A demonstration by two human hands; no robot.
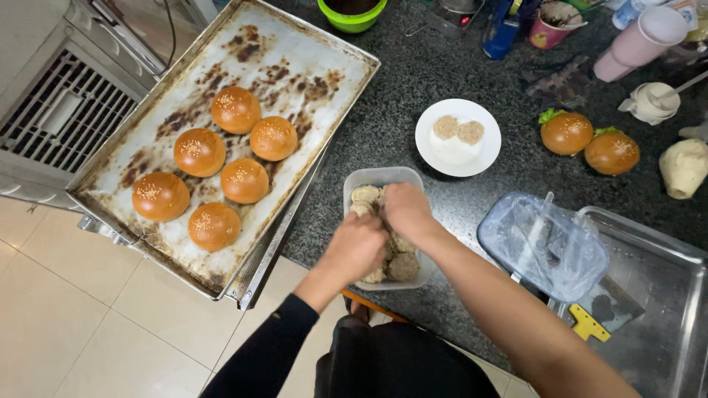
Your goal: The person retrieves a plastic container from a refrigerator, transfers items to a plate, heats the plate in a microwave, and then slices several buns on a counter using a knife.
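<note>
A rectangular translucent plastic container (383,179) is seen on the speckled dark stone counter (413,96), close to its near edge. Its long axis runs away from the person, tilted slightly so that the near end lies further right. The corners are rounded and the walls thin. It is filled with round, flat, pale brown breaded patties (403,266) with a rough, crumbly surface.

Both hands are placed inside the container. The left hand (355,247) is curled over the patties at the middle; the right hand (405,209) is curled just beyond it, touching it. The fingers of both are bent down among the patties, but whether a patty is actually gripped cannot be told, since the fingertips are hidden.

Just beyond the container, a round white plate (458,138) is noted, bearing two similar patties side by side.

To the left, a large rectangular metal baking tray (310,55), stained and scorched brown, overhangs the counter edge. Six glossy golden-brown buns (236,109) with sesame seeds are laid on it.

To the right, two assembled burgers (588,143) with green leaf showing are seen on the counter. Nearer, a blue-tinted transparent lid (542,245) rests on the rim of a steel sink (667,258).
</note>
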